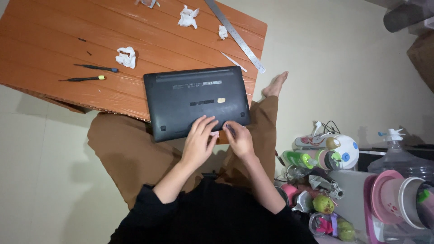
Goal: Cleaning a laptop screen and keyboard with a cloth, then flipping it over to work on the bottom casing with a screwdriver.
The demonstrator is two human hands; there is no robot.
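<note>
Left hand [199, 142] resting flat, fingers spread, on laptop [196, 100] near edge; right hand [238, 138] pinching small dark tool [229, 129] at same edge. Laptop lying underside up at table [54, 54] near-right corner, overhanging lap.

Floor: we see pale cream floor [45, 180] on all sides, dim, with soft shadows under the table edge.
Furniture: we see a low orange wooden table [49, 49] with plank grooves, reaching up and left, away from the hands.
Right of the hands: we find a clutter of bottles, cups and fruit, and a large clear water jug [400, 156].
Light: we judge it dim and even, indoor.
</note>
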